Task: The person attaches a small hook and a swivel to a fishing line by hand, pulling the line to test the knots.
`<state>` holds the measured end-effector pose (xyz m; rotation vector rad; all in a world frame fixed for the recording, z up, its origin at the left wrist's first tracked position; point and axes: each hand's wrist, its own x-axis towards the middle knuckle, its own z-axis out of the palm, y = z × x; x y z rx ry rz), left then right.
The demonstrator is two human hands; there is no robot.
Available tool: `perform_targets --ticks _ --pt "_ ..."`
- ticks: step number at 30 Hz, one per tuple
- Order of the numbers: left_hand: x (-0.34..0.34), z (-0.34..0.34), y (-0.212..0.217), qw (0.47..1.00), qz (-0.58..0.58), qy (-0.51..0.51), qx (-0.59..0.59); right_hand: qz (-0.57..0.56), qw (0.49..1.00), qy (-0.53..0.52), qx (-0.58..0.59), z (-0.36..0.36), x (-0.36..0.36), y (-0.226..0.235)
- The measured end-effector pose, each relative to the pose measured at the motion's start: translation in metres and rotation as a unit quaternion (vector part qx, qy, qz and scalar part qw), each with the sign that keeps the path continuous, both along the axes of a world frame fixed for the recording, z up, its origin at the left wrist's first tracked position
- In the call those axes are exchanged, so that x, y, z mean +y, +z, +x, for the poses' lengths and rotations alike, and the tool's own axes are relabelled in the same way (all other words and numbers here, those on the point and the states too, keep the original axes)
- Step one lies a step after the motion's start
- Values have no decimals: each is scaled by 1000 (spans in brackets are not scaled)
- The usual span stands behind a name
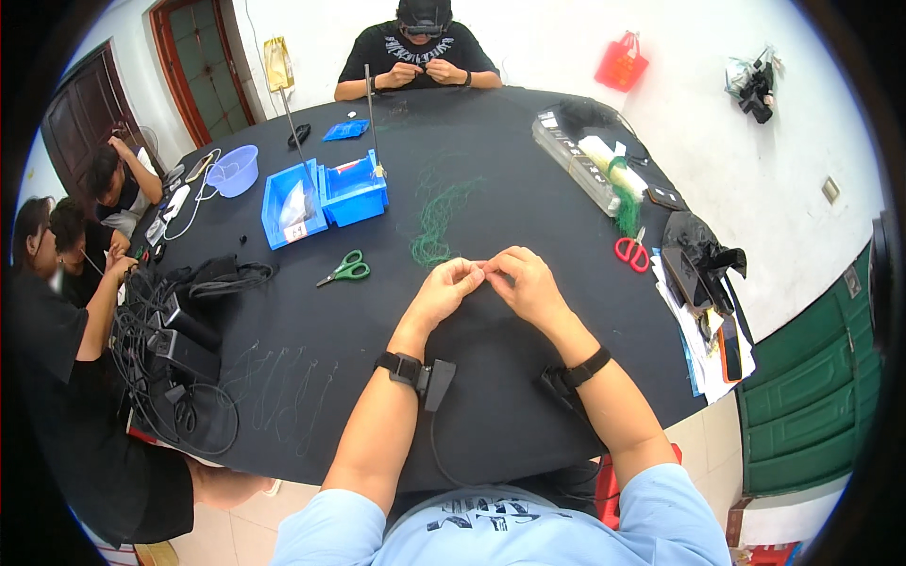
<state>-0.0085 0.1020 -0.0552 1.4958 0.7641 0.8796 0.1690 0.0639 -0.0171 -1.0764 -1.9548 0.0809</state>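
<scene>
My left hand [451, 288] and my right hand [525, 286] meet fingertip to fingertip above the black-covered table [472, 377]. Thumb and forefinger are pinched on each hand; whatever lies between them is too small to make out. Just beyond my left hand, a loose tangle of green thread [436, 222] spreads over the cloth. Left of the hands lie green-handled scissors [347, 270], blades pointing left.
Two blue bins [354, 195] with upright rods stand left of centre, near a purple bowl [233, 172]. Black cables and adapters [179, 349] crowd the left edge. At right are red-handled scissors [632, 253], a clear case [576, 165] and a black bag [703, 250]. Other people sit opposite and left.
</scene>
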Motion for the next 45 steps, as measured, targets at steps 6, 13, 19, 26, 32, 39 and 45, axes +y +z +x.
perform_targets --ticks 6,13,19,26,32,39,45 --pt "4 0 -1 972 -127 60 -187 -90 992 83 41 2 -10 2" --pt "4 -4 3 949 -186 76 -243 -127 984 101 78 4 -10 0" --pt "6 -4 1 953 -188 75 -227 -145 986 6 85 8 -1 -3" --pt "6 -4 0 949 -190 72 -242 -147 987 -46 -43 -18 11 -15" --pt "6 -5 1 946 -190 66 -253 -179 974 -133 -40 -40 19 -30" --pt "10 -7 -4 931 -208 92 -285 -180 981 -47 -51 -35 -1 -10" --pt "19 -16 -11 898 -213 152 -353 -199 935 195 -218 -26 -58 38"
